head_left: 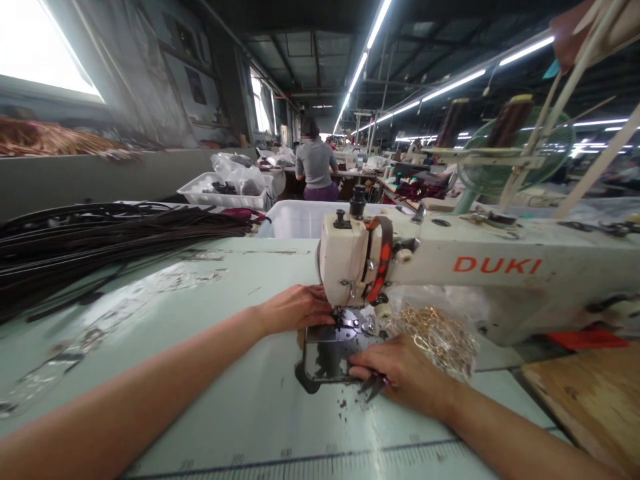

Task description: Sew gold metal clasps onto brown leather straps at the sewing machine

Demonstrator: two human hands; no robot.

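Worktop (210, 400): broad, pale green, smooth painted surface, scuffed and flaked in patches, a printed ruler line along the near edge.

Sewing machine (500, 273): long cream metal arm, boxy head at its left end, red "DUKI" lettering on the side, paint chipped and grimy. An orange-and-brown strap loops over the head.

Pile of dark straps (100, 240): long, thin, flat strips, leathery looking, fanned across the left of the worktop, well apart from the hands.

White plastic bin (300, 220): rectangular, smooth-walled, behind the machine head.

Metal plate (327, 353): shiny, flat, rounded corners, set in the worktop under the needle; dark specks lie in front of it.

Heap of gold chain (440, 333): fine, glittering links in clear plastic, just right of the plate.

Left hand (295, 308): flat on the worktop beside the needle foot, fingers pressed together toward it; what lies beneath them is hidden.

Right hand (405, 373): resting on the plate's near right corner, fingers curled down over a small dark pointed piece (373, 385), its grip closed on it; the piece is too small to identify.
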